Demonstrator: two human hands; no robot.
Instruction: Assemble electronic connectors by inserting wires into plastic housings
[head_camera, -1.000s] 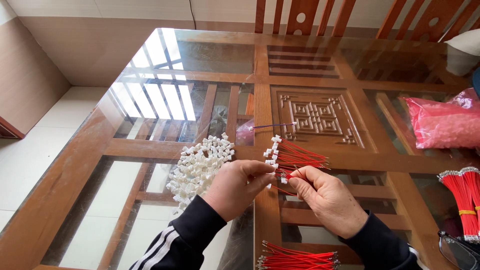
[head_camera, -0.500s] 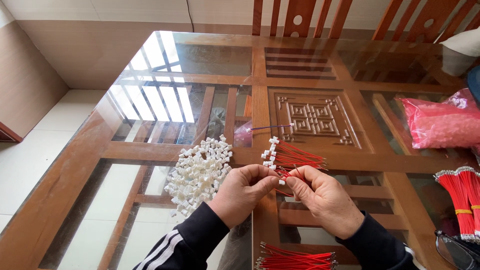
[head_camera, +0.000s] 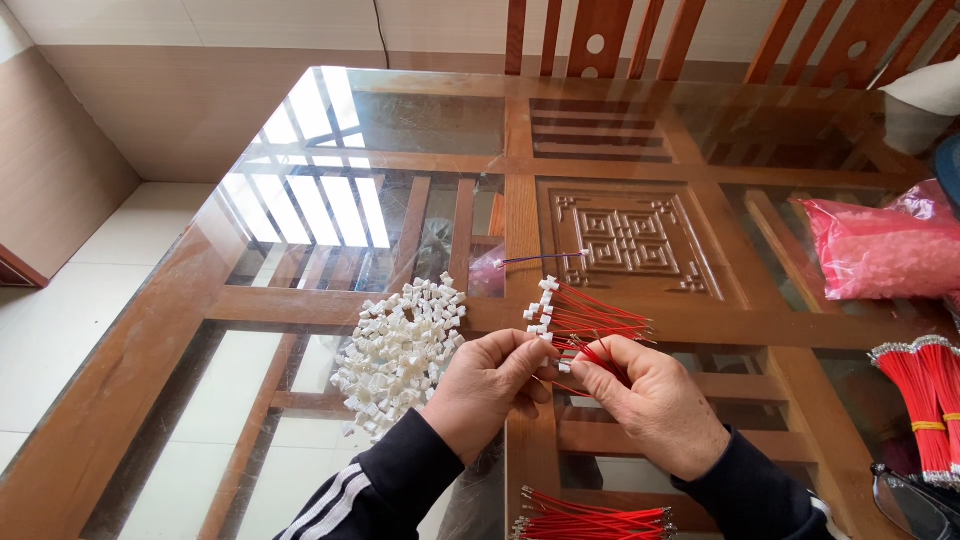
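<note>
- Showing two bare hands meeting above a glass-topped wooden table (head_camera: 300, 330): the left hand (head_camera: 487, 385) pinches a small white plastic connector housing (head_camera: 563, 367) at its fingertips, while the right hand (head_camera: 640, 395) grips a few thin red wires (head_camera: 600, 358) between thumb and forefinger, their ends right at the housing.
- Just beyond the fingertips lies a fanned group of finished red leads with white plugs (head_camera: 575, 315); a slip of either hand could likely sweep into it and scatter the pieces.
- Left of the left hand sits a loose heap of small white plastic housings (head_camera: 400, 345); the dark striped sleeve (head_camera: 375, 490) lies close to it and may push pieces toward the table edge.
- Nearer the body than the wrists rests a bundle of bare-ended red wires (head_camera: 590, 520), partly cut off by the frame; a dropped forearm could bend their tips.
- The held wire end is too small to judge; a skewed entry would probably bend its terminal.
- Far right of the right hand lie a pink plastic bag (head_camera: 880, 250) and a banded red wire sheaf (head_camera: 925, 405), well apart.
</note>
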